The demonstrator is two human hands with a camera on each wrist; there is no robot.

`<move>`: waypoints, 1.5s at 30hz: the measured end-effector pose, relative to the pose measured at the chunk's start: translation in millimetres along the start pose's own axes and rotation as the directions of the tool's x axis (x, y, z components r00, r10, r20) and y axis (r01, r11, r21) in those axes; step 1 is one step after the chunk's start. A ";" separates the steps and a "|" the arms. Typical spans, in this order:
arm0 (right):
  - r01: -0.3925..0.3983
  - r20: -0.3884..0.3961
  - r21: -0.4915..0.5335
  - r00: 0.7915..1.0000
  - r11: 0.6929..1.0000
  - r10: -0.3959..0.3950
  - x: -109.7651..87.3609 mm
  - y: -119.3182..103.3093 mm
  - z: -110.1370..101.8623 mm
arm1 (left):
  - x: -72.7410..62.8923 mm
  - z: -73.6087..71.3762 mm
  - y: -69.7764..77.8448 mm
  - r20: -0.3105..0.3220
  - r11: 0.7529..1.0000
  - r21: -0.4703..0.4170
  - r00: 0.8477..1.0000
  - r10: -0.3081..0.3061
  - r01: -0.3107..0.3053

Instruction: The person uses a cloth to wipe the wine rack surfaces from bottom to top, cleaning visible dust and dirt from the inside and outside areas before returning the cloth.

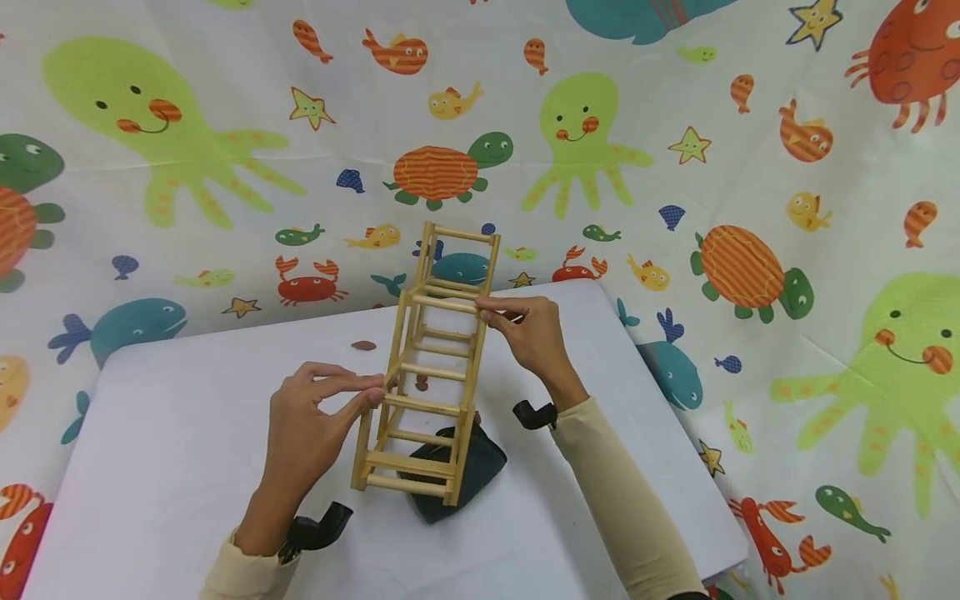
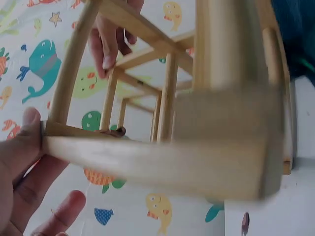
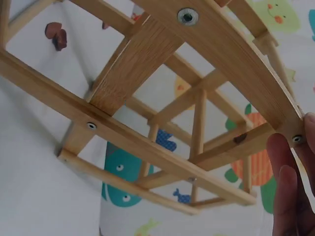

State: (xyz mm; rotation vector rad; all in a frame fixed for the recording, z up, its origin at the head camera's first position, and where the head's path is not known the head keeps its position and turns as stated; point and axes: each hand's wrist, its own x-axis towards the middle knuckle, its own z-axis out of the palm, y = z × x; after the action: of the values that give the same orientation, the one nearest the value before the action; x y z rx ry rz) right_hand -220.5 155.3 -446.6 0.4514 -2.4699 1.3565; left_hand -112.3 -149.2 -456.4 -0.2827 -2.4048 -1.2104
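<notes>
A light wooden rack (image 1: pixel 422 405) with slatted rails and round rungs stands tilted in the middle of the head view, its upper end leaning back. My left hand (image 1: pixel 303 425) pinches its left rail between thumb and fingers. Higher up, my right hand (image 1: pixel 534 337) grips the right rail with thumb and fingertips. In the left wrist view a blurred wooden bar (image 2: pixel 157 160) crosses close to the camera, beside the left thumb and fingers. Metal screw heads (image 3: pixel 188 16) dot the rails in the right wrist view, where the right fingers (image 3: pixel 285 196) touch a rail's end.
Under and behind the rack's lower end lies a dark, pouch-like thing (image 1: pixel 483 467), partly hidden. Small brown pieces (image 1: pixel 363 345) lie on the white table (image 1: pixel 180 442). Behind the table hangs a cloth (image 1: pixel 480 100) printed with sea animals.
</notes>
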 end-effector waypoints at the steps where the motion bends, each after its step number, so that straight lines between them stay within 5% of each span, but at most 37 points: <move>1: 0.000 -0.002 0.013 1.000 1.000 0.000 -1.5 -0.7 0.7 | 2.5 -2.4 -2.8 -0.007 1.000 0.003 1.000 0.001 -0.001; 14: 0.022 0.005 0.124 1.000 0.992 -0.022 -21.9 -14.8 16.7 | 39.6 -22.9 -47.3 -0.124 0.996 0.044 0.990 -0.066 0.072; 19: 0.054 0.011 0.141 0.998 0.989 -0.057 -23.6 -11.0 11.8 | 44.9 -28.1 -51.4 -0.116 0.990 0.078 0.987 -0.109 0.118; 25: -0.036 -0.190 -0.020 0.981 0.999 0.032 -7.0 12.5 -26.3 | 21.8 -40.5 -15.0 -0.086 0.976 0.165 0.988 -0.129 0.142; 31: -0.120 -0.154 -0.146 0.983 0.982 0.098 11.8 41.0 -56.5 | -17.3 -27.7 21.9 -0.045 0.986 0.163 0.999 0.025 -0.017; 36: -0.126 -0.158 -0.131 0.982 0.983 0.105 17.4 49.3 -57.6 | -27.3 -6.4 23.2 -0.110 0.983 0.141 0.985 0.135 -0.119; 40: -0.153 -0.195 -0.108 0.972 0.982 0.130 16.9 47.8 -55.1 | -25.2 -2.2 17.9 -0.170 0.984 0.151 0.978 0.120 -0.094; 45: -0.171 -0.205 -0.127 0.968 0.977 0.142 9.0 42.9 -55.5 | -16.3 -11.1 8.3 -0.168 0.983 0.179 0.984 0.067 -0.037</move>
State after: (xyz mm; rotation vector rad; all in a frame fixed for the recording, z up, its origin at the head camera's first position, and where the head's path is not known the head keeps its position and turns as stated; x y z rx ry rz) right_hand -240.5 223.2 -447.1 0.0861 -2.4593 1.2034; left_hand -91.7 -152.9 -452.1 -0.1773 -2.3182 -0.9515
